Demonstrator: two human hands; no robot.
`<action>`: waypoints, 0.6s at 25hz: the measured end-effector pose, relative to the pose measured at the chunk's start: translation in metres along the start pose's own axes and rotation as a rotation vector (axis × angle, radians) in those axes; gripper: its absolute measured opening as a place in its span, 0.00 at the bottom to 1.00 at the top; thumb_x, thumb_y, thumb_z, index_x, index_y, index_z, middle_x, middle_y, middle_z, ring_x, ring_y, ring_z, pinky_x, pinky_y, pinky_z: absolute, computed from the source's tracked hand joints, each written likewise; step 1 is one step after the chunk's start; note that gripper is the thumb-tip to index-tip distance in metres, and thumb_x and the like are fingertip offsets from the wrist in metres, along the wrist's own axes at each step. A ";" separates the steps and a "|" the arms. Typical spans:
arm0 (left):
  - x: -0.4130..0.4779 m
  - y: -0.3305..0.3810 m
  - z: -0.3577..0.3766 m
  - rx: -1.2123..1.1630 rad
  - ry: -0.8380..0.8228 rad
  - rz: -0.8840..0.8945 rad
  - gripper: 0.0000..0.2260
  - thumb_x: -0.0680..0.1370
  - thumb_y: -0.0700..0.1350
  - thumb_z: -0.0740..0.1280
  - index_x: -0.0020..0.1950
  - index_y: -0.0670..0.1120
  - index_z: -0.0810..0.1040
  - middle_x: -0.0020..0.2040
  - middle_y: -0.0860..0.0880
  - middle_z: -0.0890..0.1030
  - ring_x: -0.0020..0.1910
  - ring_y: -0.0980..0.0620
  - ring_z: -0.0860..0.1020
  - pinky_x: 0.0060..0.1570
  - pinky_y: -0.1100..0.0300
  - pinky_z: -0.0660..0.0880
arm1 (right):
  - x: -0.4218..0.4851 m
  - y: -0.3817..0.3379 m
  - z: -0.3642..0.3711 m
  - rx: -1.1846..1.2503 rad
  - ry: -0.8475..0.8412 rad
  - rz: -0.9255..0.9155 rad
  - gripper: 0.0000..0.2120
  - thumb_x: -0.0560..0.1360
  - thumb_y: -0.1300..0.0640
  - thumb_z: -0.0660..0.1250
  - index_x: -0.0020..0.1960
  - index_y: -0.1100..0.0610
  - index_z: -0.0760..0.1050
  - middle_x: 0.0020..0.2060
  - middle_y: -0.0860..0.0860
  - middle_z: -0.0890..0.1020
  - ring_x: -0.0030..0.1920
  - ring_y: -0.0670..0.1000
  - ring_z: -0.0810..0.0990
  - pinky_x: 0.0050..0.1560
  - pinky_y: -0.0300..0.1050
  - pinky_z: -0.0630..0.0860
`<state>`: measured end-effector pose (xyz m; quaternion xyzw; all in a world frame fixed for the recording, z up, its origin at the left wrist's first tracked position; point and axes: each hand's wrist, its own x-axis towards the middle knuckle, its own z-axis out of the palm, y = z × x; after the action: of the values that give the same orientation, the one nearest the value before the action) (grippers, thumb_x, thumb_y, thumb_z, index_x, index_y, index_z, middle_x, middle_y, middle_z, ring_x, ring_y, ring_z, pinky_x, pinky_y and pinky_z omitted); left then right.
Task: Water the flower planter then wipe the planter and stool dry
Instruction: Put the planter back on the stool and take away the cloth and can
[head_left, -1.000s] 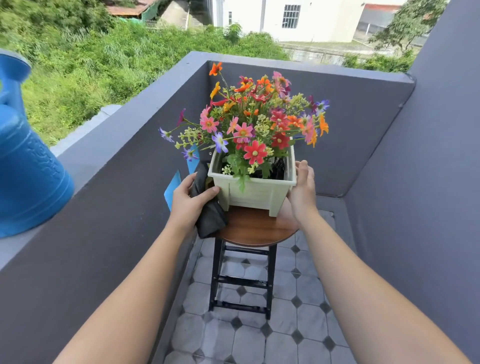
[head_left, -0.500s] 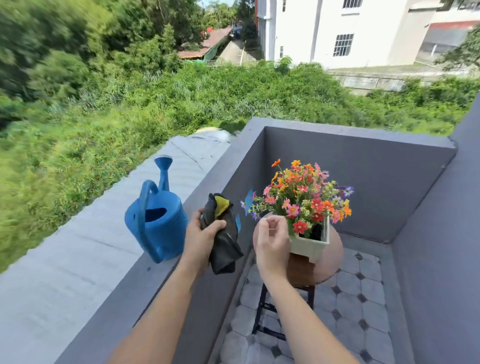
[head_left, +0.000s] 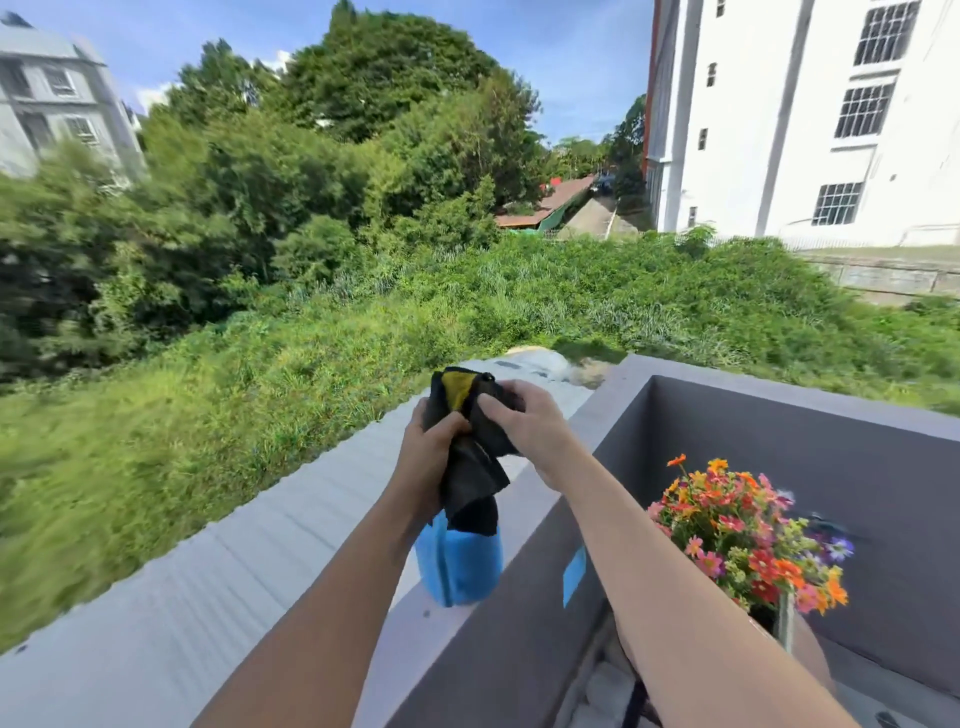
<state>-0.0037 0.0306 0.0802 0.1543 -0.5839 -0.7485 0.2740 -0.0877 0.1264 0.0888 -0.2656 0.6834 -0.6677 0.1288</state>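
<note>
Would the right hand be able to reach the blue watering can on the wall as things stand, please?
Probably yes, but not freely. The right hand and the left hand both grip the black cloth directly above the watering can. Nothing but the hanging cloth lies between them; the right hand must let go first.

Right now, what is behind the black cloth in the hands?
Behind the cloth stands the blue watering can on the wall. Only its lower body shows; the cloth covers its top.
</note>
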 end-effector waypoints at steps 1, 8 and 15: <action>0.001 0.003 -0.009 0.036 0.009 0.006 0.16 0.69 0.36 0.63 0.57 0.38 0.74 0.46 0.40 0.80 0.41 0.45 0.80 0.45 0.50 0.79 | 0.002 -0.004 0.009 -0.091 0.010 -0.066 0.06 0.73 0.53 0.69 0.49 0.53 0.79 0.47 0.54 0.82 0.49 0.56 0.81 0.54 0.54 0.79; 0.011 0.004 -0.063 0.317 0.050 -0.009 0.14 0.65 0.43 0.64 0.49 0.43 0.76 0.43 0.44 0.80 0.44 0.44 0.78 0.46 0.47 0.76 | 0.013 -0.005 0.042 -0.264 -0.043 -0.197 0.12 0.74 0.56 0.70 0.56 0.58 0.81 0.46 0.51 0.82 0.48 0.49 0.78 0.54 0.44 0.76; 0.031 0.002 -0.096 0.235 -0.109 -0.079 0.15 0.73 0.46 0.71 0.57 0.42 0.76 0.51 0.40 0.83 0.47 0.43 0.82 0.45 0.52 0.77 | 0.036 -0.001 0.049 -0.171 -0.115 -0.126 0.05 0.73 0.55 0.71 0.47 0.47 0.79 0.41 0.54 0.82 0.43 0.52 0.80 0.44 0.44 0.78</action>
<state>0.0247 -0.0643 0.0584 0.1671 -0.6752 -0.6922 0.1923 -0.0911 0.0657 0.0922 -0.3558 0.7112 -0.5976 0.1024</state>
